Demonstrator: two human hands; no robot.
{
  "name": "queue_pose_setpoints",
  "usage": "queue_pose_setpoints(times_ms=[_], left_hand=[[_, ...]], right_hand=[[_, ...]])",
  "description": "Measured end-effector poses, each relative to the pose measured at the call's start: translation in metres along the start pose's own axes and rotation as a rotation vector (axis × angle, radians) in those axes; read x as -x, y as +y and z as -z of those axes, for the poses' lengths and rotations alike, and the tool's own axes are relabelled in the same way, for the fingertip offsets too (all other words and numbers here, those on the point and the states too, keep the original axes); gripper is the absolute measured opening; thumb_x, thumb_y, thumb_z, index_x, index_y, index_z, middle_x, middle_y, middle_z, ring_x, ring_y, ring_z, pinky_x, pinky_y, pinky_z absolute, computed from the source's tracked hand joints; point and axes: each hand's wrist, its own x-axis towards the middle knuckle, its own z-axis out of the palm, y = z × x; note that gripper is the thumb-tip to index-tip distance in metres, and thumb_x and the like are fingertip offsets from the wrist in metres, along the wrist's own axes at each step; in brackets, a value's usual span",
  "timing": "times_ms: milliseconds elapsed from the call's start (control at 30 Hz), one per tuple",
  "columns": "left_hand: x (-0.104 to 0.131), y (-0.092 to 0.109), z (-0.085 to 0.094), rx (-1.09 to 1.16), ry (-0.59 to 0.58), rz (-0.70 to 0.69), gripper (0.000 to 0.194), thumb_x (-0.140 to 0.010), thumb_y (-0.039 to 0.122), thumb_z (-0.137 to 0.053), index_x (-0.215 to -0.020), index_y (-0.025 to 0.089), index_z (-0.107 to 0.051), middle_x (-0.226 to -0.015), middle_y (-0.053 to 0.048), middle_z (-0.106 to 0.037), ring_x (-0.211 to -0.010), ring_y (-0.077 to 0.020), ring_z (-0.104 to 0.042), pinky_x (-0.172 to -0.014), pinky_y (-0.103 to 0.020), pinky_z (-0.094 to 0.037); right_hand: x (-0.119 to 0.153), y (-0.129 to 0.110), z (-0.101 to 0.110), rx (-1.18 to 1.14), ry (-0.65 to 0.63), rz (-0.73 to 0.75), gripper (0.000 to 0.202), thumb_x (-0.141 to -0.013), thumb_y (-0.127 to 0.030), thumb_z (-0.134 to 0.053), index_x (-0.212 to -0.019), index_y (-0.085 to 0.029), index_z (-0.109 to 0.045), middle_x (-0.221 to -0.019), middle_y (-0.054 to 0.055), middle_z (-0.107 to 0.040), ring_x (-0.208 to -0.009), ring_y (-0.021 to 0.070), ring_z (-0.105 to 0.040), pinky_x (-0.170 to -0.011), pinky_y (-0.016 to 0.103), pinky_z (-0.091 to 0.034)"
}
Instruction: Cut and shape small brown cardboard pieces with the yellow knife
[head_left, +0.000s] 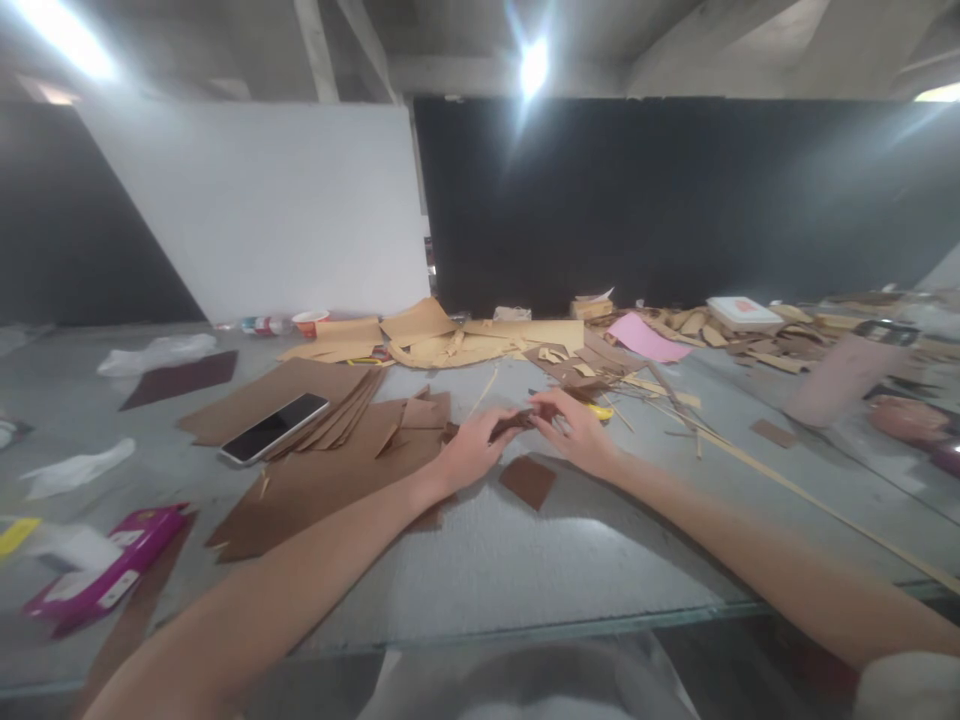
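Note:
My left hand (478, 446) is closed on a small brown piece (511, 424) over the middle of the table. From the right, my right hand (568, 426) meets it, thumb and fingers pinched at the piece's right end. The exact shape of the piece is blurred and partly covered by my fingers. Just below my hands, a brown square (528, 482) lies flat on the table. Brown sheets (322, 495) are stacked to the left of my left hand, and a yellow-handled tool (601, 411) lies beyond my right hand.
A phone (275, 428) rests on brown sheets at the left. Nearer the left edge is a purple packet (112, 570). Tan offcuts (465, 342) line the back, with a pink sheet (648, 338). Long thin strips (806, 490) cross the right side near a pinkish bottle (846, 380).

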Motion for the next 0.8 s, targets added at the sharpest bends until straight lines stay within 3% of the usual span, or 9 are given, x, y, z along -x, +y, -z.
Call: queue_pose_setpoints(times_ms=[133, 333, 800], left_hand=[[0.001, -0.003, -0.003, -0.021, 0.084, 0.050, 0.029, -0.106, 0.044, -0.061, -0.123, 0.023, -0.070, -0.125, -0.009, -0.077, -0.115, -0.0246, -0.073, -0.103, -0.040, -0.058], [0.000, -0.002, -0.002, -0.032, 0.159, 0.071, 0.034, -0.103, 0.049, -0.065, -0.123, 0.023, -0.071, -0.121, -0.009, -0.078, -0.111, -0.0258, -0.075, -0.100, -0.041, -0.060], [-0.001, -0.007, -0.001, -0.054, 0.141, 0.064, 0.036, -0.102, 0.053, -0.066, -0.117, 0.022, -0.074, -0.116, -0.010, -0.080, -0.105, -0.0257, -0.077, -0.096, -0.040, -0.061]], right_hand=[[0.002, -0.002, -0.001, -0.039, 0.030, -0.074, 0.024, -0.104, -0.040, -0.059, -0.119, -0.022, -0.063, -0.096, 0.005, -0.074, -0.084, 0.0203, -0.071, -0.079, 0.034, -0.059], [0.003, -0.004, -0.003, 0.021, 0.045, -0.025, 0.023, -0.103, -0.041, -0.060, -0.100, -0.023, -0.075, -0.093, 0.007, -0.078, -0.080, 0.0219, -0.073, -0.074, 0.035, -0.059], [0.004, 0.004, -0.010, -0.199, -0.027, -0.199, 0.031, -0.098, -0.052, -0.068, -0.093, -0.023, -0.080, -0.086, 0.006, -0.081, -0.075, 0.0214, -0.076, -0.072, 0.035, -0.061]])
